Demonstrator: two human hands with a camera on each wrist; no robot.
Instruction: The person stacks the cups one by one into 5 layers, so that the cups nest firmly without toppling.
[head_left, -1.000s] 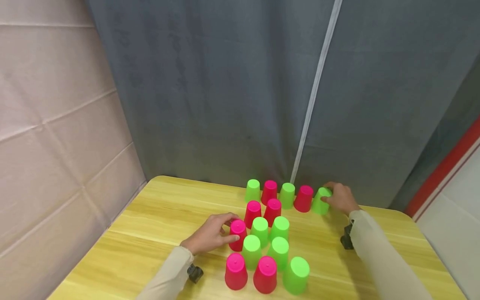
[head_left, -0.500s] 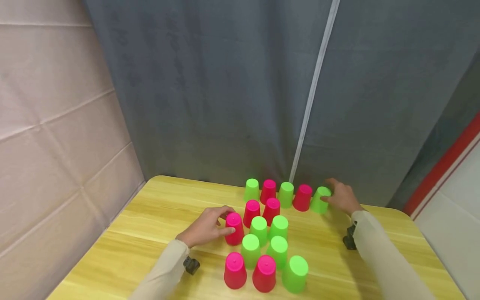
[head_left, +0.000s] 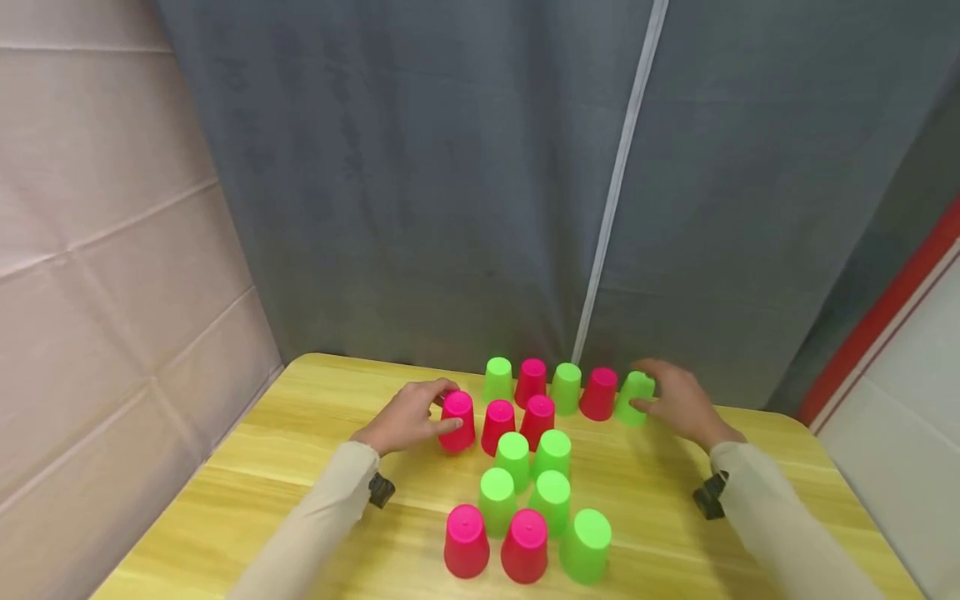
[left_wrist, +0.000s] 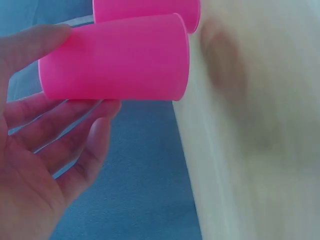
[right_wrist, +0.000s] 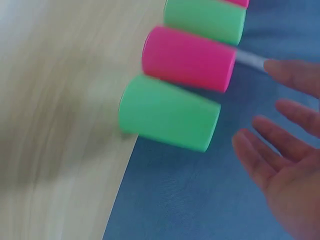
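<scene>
Left hand [head_left: 408, 415] is gripping an upside-down pink cup [head_left: 457, 421] left of centre in the head view, thumb on the near side and fingers [left_wrist: 30, 42] curling over the top and far side; the left wrist view is showing the same cup [left_wrist: 117, 60] pinched between fingertip and the lower fingers. The cup is standing on the desk [head_left: 300, 467], rim down, just beside another pink cup [head_left: 497, 426] at the left end of the second row, likely held there to line it up with that row.

Right hand [head_left: 675, 404] is sitting at the right end of the back row beside a green cup [head_left: 634, 397]. In the head view its thumb is looking close to or touching the cup; in the right wrist view the fingers [right_wrist: 272, 160] are spread wide and straight, apart from the green cup [right_wrist: 167, 112], holding nothing.

All cups are standing mouth down, packed in rows narrowing toward the front: five in the back row alternating green and pink, then mixed rows below, with three at the lower centre. A grey curtain [head_left: 450, 167] is hanging behind the desk.

No brands, labels or writing readable anywhere.
</scene>
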